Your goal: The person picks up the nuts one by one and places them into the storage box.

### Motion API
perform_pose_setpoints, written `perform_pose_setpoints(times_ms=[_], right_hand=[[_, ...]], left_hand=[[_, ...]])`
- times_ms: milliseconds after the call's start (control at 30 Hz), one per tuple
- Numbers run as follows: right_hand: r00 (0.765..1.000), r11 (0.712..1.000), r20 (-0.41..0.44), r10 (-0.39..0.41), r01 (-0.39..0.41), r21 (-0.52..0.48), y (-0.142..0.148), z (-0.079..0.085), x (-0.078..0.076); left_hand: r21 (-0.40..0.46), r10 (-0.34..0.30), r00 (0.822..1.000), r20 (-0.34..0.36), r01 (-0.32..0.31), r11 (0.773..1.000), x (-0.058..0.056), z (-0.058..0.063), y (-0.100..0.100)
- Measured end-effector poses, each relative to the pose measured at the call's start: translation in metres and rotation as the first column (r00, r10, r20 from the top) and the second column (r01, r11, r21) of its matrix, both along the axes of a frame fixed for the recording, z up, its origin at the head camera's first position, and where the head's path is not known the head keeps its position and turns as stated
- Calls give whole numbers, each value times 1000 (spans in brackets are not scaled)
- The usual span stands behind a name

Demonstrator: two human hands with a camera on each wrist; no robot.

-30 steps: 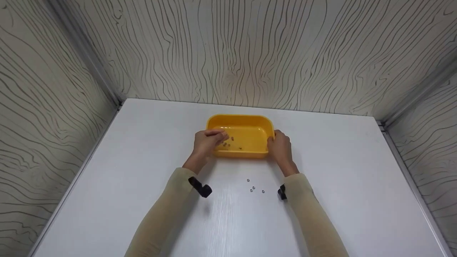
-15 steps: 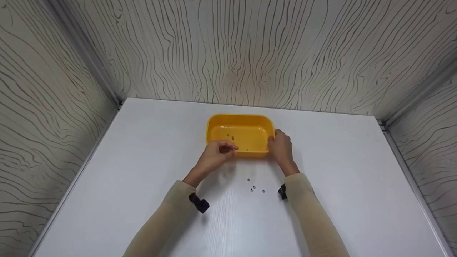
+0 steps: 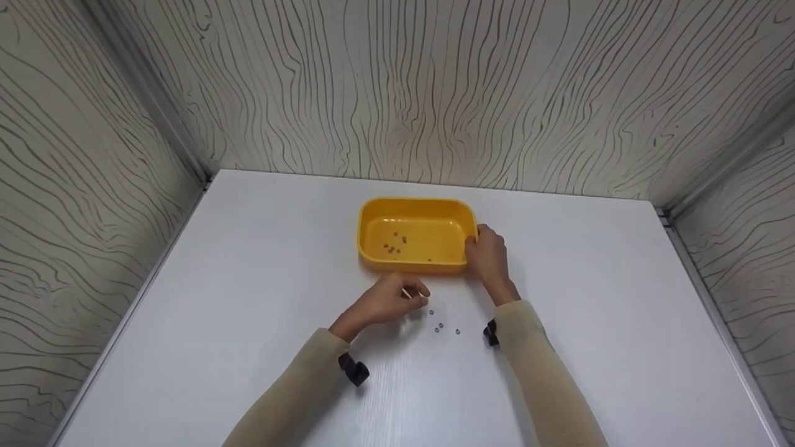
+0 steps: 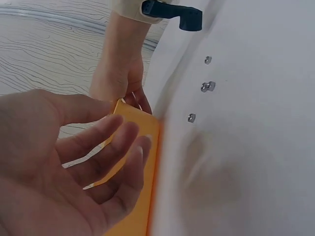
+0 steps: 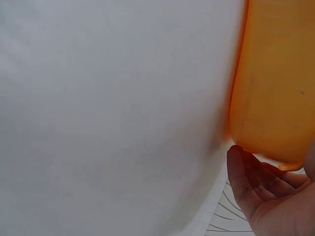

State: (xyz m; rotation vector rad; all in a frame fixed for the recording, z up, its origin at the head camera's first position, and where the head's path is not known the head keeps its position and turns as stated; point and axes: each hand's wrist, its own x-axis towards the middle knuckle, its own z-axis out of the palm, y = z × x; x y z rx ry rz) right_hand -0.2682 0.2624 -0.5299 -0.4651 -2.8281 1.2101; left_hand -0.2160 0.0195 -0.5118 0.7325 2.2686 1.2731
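Observation:
A yellow plastic tray [image 3: 415,267] sits on the white table, and several small dark pieces [image 3: 391,249] lie in its left half. My right hand [image 3: 489,257] grips the tray's right end, thumb inside the rim and fingers outside; the right wrist view shows those fingers [image 5: 239,169] against the wall. In front of the tray hovers my left hand [image 3: 388,299], its fingers loosely bent and nothing between them. Just right of its fingertips, several small metal nuts [image 3: 441,325] are scattered on the table. Up close in the left wrist view, one shiny nut [image 4: 191,118] looks six-sided.
The white table [image 3: 279,248] meets a wood-grain patterned back panel [image 3: 404,93], with similar panels on both sides. Each sleeve carries a black wrist mount [image 3: 354,369].
My left hand has left the tray's inside, come over the front rim and moved toward me, beside the nuts. Its pinched fingers have spread apart. My right hand keeps its place on the tray.

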Motion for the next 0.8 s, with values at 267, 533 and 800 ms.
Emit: perform_pose_setpoints(times_ms=[267, 533, 800], right_hand=[[999, 1000, 38, -7, 7, -4, 0, 2, -1], [998, 999, 60, -13, 14, -28, 1, 4, -2], [1000, 1000, 17, -1, 1, -28, 1, 0, -1]], left_hand=[[-137, -31, 983, -179, 6, 991, 10, -16, 17], [-308, -143, 878, -457, -5, 951, 20, -24, 28], [-498, -382, 537, -752, -82, 864, 29, -33, 32]])
